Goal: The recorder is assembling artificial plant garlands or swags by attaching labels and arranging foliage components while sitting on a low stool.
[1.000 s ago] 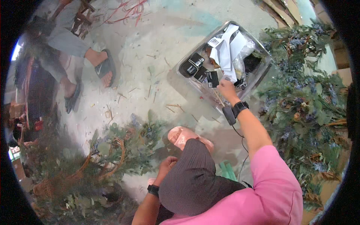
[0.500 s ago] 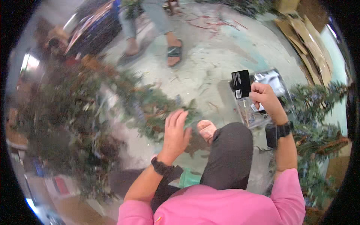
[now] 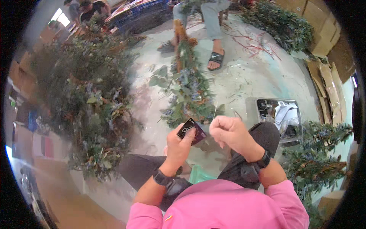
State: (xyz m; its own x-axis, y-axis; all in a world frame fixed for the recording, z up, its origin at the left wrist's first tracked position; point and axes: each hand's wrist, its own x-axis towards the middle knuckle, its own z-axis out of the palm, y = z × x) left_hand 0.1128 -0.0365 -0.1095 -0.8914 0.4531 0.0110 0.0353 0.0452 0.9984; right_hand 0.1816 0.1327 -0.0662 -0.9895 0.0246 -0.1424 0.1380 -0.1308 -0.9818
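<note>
My left hand (image 3: 179, 149) is closed on a dark hang tag (image 3: 192, 132), its thumb pressed flat on the printed face. Just to the right, my right hand (image 3: 232, 133) has its fingers curled into a pinch. A thin pale strand (image 3: 215, 110) rises beside those fingers; whether they grip it I cannot make out. Beyond both hands a garland (image 3: 190, 89) of green leaves, bluish berries and pine cones lies on the floor, a brown branch at its far end.
A clear tray (image 3: 280, 118) with tools and plastic bags stands beyond my right knee. Piled greenery (image 3: 87, 95) fills the left, with more garlands (image 3: 318, 160) at the right. A person's sandalled foot (image 3: 216, 59) is ahead, near red strings (image 3: 263, 47). Flattened cardboard (image 3: 324, 86) leans at the right.
The tag has passed from my right hand to my left, which was open and empty. My right hand has come in from beside the tray. The view has shifted.
</note>
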